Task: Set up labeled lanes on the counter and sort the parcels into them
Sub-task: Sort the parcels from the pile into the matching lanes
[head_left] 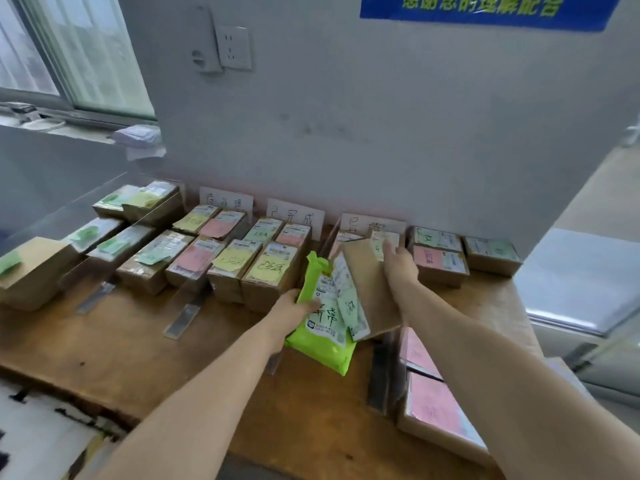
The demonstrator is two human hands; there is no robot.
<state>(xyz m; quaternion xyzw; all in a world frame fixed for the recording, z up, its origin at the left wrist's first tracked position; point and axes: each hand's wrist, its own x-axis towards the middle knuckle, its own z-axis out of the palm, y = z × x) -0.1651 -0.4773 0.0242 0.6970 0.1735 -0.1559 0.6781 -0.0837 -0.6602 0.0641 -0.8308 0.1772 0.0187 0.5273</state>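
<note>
Left hand [294, 308] grips a green mailer [322, 327] and right hand [398, 266] holds a tilted brown box [370, 292] over the counter [138, 341]; label cards [295, 213] stand, most parcels [263, 268] already sorted, these two apparently remaining.

Sorting day: the mailer [322, 327] in our left hand [294, 306] carries black handwriting that we read as 异常; its printed label is too blurred to read. The box [374, 289] in our right hand [398, 266] bears a label with one green character we cannot make out. Beyond both grips, on the wall [381, 133], the left card [225, 201] is blurred, the middle card [295, 216] reads 已完成, and the right card [372, 223] is half hidden. High above, a cropped banner [485, 12] appears to read 感谢您的理解配合.
</note>
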